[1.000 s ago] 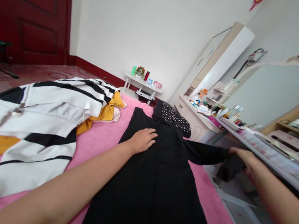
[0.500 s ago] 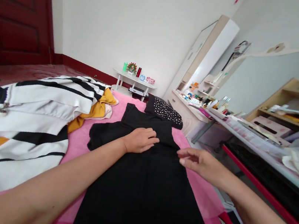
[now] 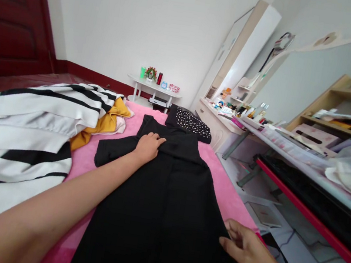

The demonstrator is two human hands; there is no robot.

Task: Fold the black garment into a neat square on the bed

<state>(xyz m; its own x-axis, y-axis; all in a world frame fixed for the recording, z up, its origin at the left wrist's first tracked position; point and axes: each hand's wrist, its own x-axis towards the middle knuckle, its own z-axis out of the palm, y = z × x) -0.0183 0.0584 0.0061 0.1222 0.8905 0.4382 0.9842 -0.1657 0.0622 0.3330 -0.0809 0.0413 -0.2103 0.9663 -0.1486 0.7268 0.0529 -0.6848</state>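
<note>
A long black dress [image 3: 164, 209] lies spread lengthwise in front of me, one short sleeve [image 3: 115, 149] sticking out to the left. On the right, its upper part looks folded inward. My left hand [image 3: 147, 148] rests on the upper part of the dress, fingers laid over the cloth. Lower down, my right hand [image 3: 240, 242] is at the right edge of the dress, thumb and fingers apart. Whether it touches the underside of the cloth is hidden.
The dress lies on a pink blanket [image 3: 222, 191]. A black studded garment [image 3: 191, 123] is folded beyond it. Striped white, black and mustard clothing [image 3: 36, 137] is heaped at left. At right stand a cluttered table [image 3: 303, 157] and a mirrored dresser [image 3: 221, 123]. A low white stand [image 3: 155, 87] is by the wall.
My right hand has moved down along the right edge of the dress, toward me. My left hand stays on the upper part, slightly farther left. The view has shifted a little.
</note>
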